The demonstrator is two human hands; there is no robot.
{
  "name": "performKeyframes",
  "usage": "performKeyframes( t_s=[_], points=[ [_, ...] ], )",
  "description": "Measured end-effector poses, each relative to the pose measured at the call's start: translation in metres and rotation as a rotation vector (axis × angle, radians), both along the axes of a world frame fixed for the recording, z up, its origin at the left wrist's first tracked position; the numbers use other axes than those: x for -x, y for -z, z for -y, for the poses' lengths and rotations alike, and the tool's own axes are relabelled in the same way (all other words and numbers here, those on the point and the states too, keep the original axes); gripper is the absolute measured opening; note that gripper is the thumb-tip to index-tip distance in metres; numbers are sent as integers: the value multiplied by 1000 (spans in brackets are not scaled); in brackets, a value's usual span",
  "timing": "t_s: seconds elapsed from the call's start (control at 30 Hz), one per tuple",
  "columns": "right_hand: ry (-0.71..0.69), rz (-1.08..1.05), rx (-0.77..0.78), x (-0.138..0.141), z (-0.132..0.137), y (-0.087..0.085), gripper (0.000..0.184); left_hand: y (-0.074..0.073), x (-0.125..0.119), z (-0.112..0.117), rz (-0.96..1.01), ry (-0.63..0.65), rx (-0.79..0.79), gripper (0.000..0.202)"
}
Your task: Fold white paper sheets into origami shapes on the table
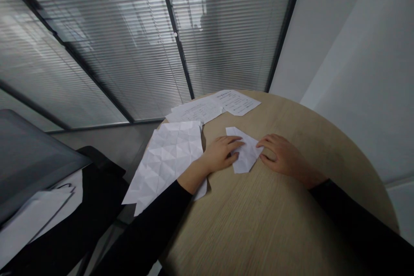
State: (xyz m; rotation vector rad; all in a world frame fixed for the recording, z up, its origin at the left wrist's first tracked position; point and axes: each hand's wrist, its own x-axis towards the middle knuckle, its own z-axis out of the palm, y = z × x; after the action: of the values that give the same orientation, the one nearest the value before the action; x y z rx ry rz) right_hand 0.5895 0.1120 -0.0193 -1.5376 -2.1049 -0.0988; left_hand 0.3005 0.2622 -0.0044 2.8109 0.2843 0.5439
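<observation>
Folded white paper (248, 152): one piece, many-sided, lying on the round wooden table (274, 224) between the two hands.
Left hand (223, 152): fingers spread and resting on the paper's left part, not clenched; this seems meant to stop it sliding.
Right hand (283, 155): thumb and fingertips at the paper's right corner, probably to steady or shape that point; whether they pinch it cannot be told.
Creased sheets (171, 148): more than one, overlapping too closely to count, left of the folded paper, partly behind the left forearm; apparently kept aside yet within reach.
Printed sheets (241, 101): at least two, fanned at the far edge, likely parked beyond the hands' working area.
Chair (35, 151): one, at the left, bearing several white papers (39, 220), exact number unclear.
</observation>
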Motion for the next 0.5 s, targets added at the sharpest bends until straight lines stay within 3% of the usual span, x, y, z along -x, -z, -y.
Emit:
performKeyframes(
  t_s=[0.23, 0.4, 0.5],
  points=[
    [-6, -2, -17, -6, -1, 4, 37, -5, 2, 0, 27, 106, 52, 37],
    [3, 29, -30, -10, -3, 10, 45, -9, 6, -1, -13, 169, 86, 94],
    [22, 38, -31, -10, -3, 12, 43, -9, 6, -2, -37, 169, 85, 100]
  ],
)
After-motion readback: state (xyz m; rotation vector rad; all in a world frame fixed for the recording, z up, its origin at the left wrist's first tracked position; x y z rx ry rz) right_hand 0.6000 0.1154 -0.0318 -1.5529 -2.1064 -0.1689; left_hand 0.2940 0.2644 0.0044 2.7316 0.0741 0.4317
